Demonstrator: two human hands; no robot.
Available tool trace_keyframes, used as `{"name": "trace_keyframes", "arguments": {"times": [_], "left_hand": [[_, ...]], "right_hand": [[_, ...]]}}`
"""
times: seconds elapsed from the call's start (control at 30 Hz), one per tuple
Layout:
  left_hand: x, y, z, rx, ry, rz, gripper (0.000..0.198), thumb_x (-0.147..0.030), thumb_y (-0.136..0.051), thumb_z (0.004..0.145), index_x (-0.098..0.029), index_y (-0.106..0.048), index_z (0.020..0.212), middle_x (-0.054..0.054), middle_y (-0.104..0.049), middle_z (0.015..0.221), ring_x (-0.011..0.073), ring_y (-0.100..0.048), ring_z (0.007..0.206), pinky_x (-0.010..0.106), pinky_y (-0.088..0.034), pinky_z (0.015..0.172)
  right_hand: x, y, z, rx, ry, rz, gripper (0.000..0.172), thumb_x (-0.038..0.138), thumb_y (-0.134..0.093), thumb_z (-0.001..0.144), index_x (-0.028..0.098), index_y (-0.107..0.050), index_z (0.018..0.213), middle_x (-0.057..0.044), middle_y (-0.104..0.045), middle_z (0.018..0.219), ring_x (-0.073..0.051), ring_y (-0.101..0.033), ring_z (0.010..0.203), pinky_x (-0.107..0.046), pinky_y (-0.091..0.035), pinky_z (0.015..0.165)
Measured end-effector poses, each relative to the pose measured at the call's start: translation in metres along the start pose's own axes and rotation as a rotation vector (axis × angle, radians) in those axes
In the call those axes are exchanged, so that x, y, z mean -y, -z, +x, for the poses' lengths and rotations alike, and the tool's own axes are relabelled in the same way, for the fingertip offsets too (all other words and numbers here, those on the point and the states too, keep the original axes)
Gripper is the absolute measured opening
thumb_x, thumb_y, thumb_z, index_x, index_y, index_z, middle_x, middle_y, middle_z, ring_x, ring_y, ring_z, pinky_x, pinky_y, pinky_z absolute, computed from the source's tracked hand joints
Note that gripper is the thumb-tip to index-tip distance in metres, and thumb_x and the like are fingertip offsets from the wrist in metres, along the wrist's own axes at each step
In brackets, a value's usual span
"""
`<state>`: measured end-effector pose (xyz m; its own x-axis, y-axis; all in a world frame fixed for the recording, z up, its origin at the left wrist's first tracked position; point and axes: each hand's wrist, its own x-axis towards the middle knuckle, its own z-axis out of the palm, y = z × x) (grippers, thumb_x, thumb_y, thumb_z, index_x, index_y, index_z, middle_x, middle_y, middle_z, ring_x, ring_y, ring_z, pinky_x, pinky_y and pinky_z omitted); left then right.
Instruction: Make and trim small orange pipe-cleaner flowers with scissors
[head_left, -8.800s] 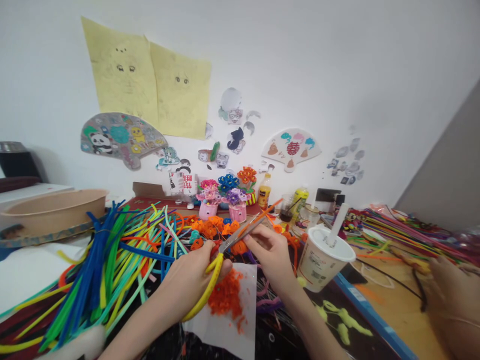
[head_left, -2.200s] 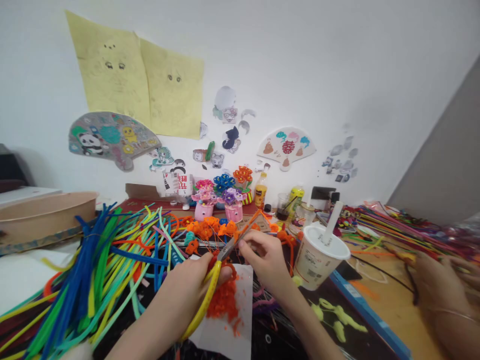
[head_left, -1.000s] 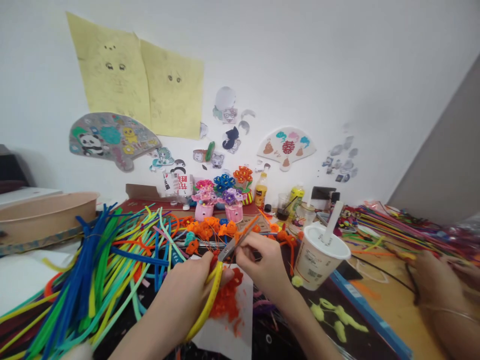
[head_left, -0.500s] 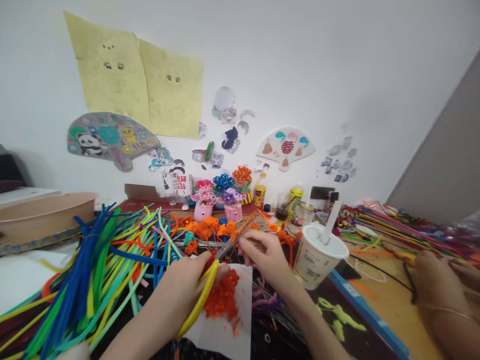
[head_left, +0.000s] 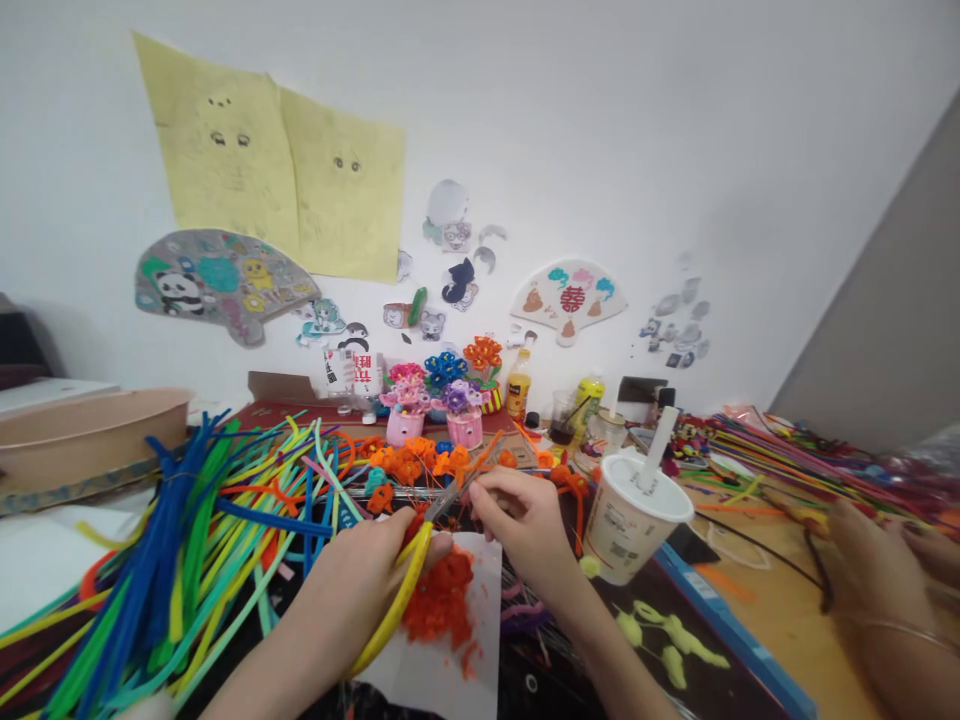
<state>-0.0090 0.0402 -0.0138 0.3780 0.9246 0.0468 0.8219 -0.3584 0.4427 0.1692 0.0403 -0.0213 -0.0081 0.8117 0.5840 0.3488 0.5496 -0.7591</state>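
Note:
My left hand (head_left: pixel 375 570) is closed around yellow-handled scissors (head_left: pixel 401 610), whose blades point away and to the right. Pinched in the fingers of my right hand (head_left: pixel 517 515) is a thin orange pipe cleaner (head_left: pixel 484 453), its free end sticking up and away from me. The scissor tips meet the pipe cleaner close to my right fingertips; whether the blades are parted I cannot tell. Below both hands, a white sheet of paper (head_left: pixel 472 690) carries a heap of orange fluff clippings (head_left: pixel 439 605). Orange pipe-cleaner flowers (head_left: pixel 405 462) lie just beyond the blades.
Bundled pipe cleaners (head_left: pixel 172 550) spread across the left. A lidded paper cup (head_left: pixel 637 515) with a straw stands right of my right hand. Flower pots (head_left: pixel 405 425) and a juice bottle (head_left: pixel 517 385) line the back. Another person's hand (head_left: pixel 874 550) works at the far right.
My right hand has shifted slightly left and down with the pipe cleaner. The scissors in my left hand have moved a little left too. The view has tilted slightly.

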Motion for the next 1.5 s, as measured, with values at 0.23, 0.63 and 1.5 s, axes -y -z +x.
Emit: {"name": "trace_keyframes", "arguments": {"times": [0.23, 0.63, 1.5], "left_hand": [[0.004, -0.005, -0.004, -0.101, -0.038, -0.129, 0.032, -0.049, -0.028, 0.09, -0.023, -0.045, 0.082, 0.004, -0.063, 0.078, 0.0223, -0.061, 0.072, 0.031, -0.04, 0.064], [-0.008, -0.003, -0.004, 0.01, 0.019, -0.047, 0.027, -0.047, -0.03, 0.087, -0.024, -0.042, 0.082, 0.009, -0.065, 0.079, 0.0284, -0.064, 0.074, 0.035, -0.039, 0.065], [0.007, -0.013, 0.001, -0.066, -0.147, -0.149, 0.031, -0.044, -0.038, 0.091, -0.021, -0.051, 0.075, -0.002, -0.055, 0.063, 0.0149, -0.05, 0.056, 0.025, -0.031, 0.051]], "right_hand": [[-0.005, 0.001, 0.0, -0.085, -0.043, 0.05, 0.026, 0.031, -0.057, 0.085, 0.014, -0.066, 0.068, 0.0, -0.055, 0.057, -0.009, -0.045, 0.042, -0.021, -0.034, 0.041], [0.001, 0.002, 0.0, -0.089, 0.019, -0.06, 0.032, 0.018, -0.051, 0.081, 0.018, -0.046, 0.049, 0.004, -0.044, 0.045, -0.01, -0.042, 0.045, -0.022, -0.033, 0.048], [-0.005, 0.015, 0.006, 0.096, -0.039, 0.209, 0.021, 0.033, -0.062, 0.083, 0.018, -0.06, 0.067, 0.003, -0.052, 0.053, -0.011, -0.051, 0.045, -0.021, -0.041, 0.044]]}}
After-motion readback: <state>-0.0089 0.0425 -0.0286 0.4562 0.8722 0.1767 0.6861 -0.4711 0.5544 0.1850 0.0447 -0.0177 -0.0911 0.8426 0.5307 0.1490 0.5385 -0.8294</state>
